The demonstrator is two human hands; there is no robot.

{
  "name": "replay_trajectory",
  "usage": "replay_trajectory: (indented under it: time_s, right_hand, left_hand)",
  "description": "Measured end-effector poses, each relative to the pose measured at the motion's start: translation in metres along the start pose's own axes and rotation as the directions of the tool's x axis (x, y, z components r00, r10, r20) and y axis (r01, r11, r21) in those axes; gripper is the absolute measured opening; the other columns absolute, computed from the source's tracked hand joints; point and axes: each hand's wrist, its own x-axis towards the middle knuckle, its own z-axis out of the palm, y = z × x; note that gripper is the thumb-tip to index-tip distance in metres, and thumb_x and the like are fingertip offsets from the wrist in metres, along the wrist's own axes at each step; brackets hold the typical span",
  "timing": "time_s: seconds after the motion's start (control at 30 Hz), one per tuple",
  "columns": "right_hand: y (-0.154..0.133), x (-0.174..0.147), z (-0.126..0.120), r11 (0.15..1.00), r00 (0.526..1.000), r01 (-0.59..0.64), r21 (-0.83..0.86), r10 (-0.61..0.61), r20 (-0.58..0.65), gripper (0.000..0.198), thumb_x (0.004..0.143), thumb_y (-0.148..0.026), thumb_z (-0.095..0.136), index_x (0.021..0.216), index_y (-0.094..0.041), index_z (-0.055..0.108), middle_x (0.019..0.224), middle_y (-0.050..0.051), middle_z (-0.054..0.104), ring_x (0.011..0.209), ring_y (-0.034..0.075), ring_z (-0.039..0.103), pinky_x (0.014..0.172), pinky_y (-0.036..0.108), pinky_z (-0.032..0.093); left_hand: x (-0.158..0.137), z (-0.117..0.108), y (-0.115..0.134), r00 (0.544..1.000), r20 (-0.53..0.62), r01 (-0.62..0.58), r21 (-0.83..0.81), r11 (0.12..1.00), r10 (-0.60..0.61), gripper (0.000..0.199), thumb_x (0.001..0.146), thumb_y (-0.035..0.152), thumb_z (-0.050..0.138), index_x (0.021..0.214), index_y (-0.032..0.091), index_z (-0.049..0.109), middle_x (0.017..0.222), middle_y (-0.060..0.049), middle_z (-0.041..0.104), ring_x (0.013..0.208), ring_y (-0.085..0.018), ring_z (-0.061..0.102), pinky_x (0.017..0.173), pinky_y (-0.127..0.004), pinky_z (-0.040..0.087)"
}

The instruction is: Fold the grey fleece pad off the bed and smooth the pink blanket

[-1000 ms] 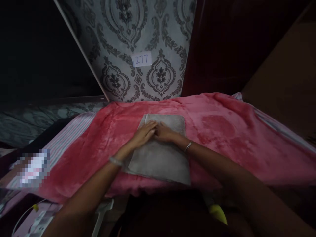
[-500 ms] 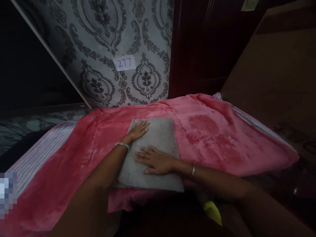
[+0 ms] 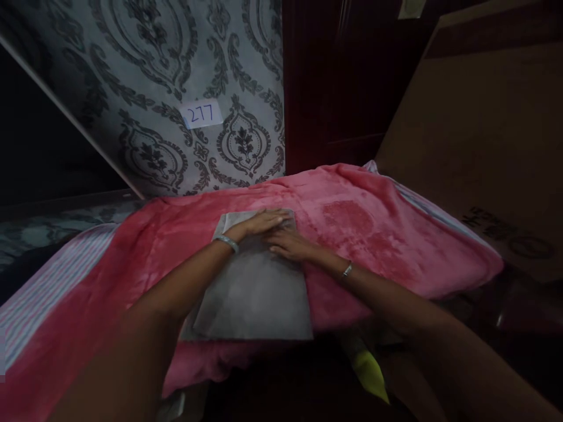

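Observation:
A flat, folded grey cloth point(image 3: 259, 299) lies on a pink blanket point(image 3: 352, 258), its layered edges showing at the lower left. My left hand point(image 3: 266, 221) rests flat near the cloth's far edge, fingers stretched to the right. Just below it, my right hand point(image 3: 290, 243) lies on the cloth's far right part with its fingers pointing left. The two hands meet or slightly overlap there, so some right fingertips are hard to make out. Neither hand grips anything. A bracelet circles each wrist.
Behind the blanket stands a patterned wall point(image 3: 246, 76) with a paper label point(image 3: 202, 113) reading 277. A dark red panel point(image 3: 329, 88) and a large cardboard box point(image 3: 475, 129) are at the right. Something yellow point(image 3: 370, 375) shows below the blanket's front edge.
My right hand has moved up the cloth towards the far edge, and my left hand has slid right, so they are now together. The view has shifted slightly right.

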Motion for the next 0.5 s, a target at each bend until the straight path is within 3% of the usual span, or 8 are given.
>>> replay_trajectory:
  time_s: [0.07, 0.17, 0.37, 0.5]
  right_hand:
    - [0.016, 0.009, 0.009, 0.999, 1.0, 0.005, -0.052, -0.004, 0.023, 0.056, 0.105, -0.042, 0.049, 0.156, -0.018, 0.049, 0.162, 0.014, 0.043, 0.154, 0.028, 0.032, 0.128, 0.054, 0.018]
    - [0.016, 0.004, 0.024, 0.997, 0.999, 0.018, -0.072, -0.015, 0.039, 0.064, 0.105, -0.047, 0.05, 0.162, -0.02, 0.038, 0.169, 0.013, 0.031, 0.158, 0.03, 0.021, 0.129, 0.058, 0.007]
    - [-0.032, -0.046, 0.033, 0.981, 0.971, 0.148, 0.126, -0.169, 0.172, 0.062, 0.108, -0.053, 0.041, 0.165, -0.03, 0.031, 0.173, 0.002, 0.02, 0.161, 0.024, -0.001, 0.129, 0.055, -0.002]
    - [-0.073, -0.085, 0.038, 0.953, 0.956, 0.149, 0.264, -0.207, 0.208, 0.062, 0.107, -0.046, 0.048, 0.164, -0.038, 0.027, 0.171, -0.002, 0.027, 0.161, 0.021, 0.0, 0.131, 0.053, -0.001]
  left_hand:
    - [0.014, 0.009, 0.0, 0.997, 0.054, 0.06, 0.008, 0.998, -0.06, 0.056, 0.106, 0.047, 0.025, 0.152, 0.028, 0.052, 0.167, -0.003, 0.038, 0.157, -0.022, 0.026, 0.13, -0.052, 0.005]
    - [0.021, 0.024, -0.009, 0.992, 0.024, 0.123, 0.033, 0.992, -0.123, 0.055, 0.106, 0.044, 0.024, 0.152, 0.031, 0.051, 0.169, -0.002, 0.035, 0.16, -0.023, 0.018, 0.129, -0.056, 0.0]
    - [0.021, 0.032, -0.023, 0.996, 0.051, 0.08, -0.019, 0.997, -0.079, 0.056, 0.106, 0.048, 0.024, 0.154, 0.033, 0.048, 0.171, -0.001, 0.031, 0.16, -0.023, 0.017, 0.129, -0.054, 0.002]
    - [0.02, 0.037, -0.023, 0.999, 0.015, 0.047, 0.067, 0.997, -0.048, 0.055, 0.105, 0.049, 0.032, 0.155, 0.033, 0.047, 0.171, -0.001, 0.03, 0.16, -0.024, 0.017, 0.129, -0.053, 0.001]
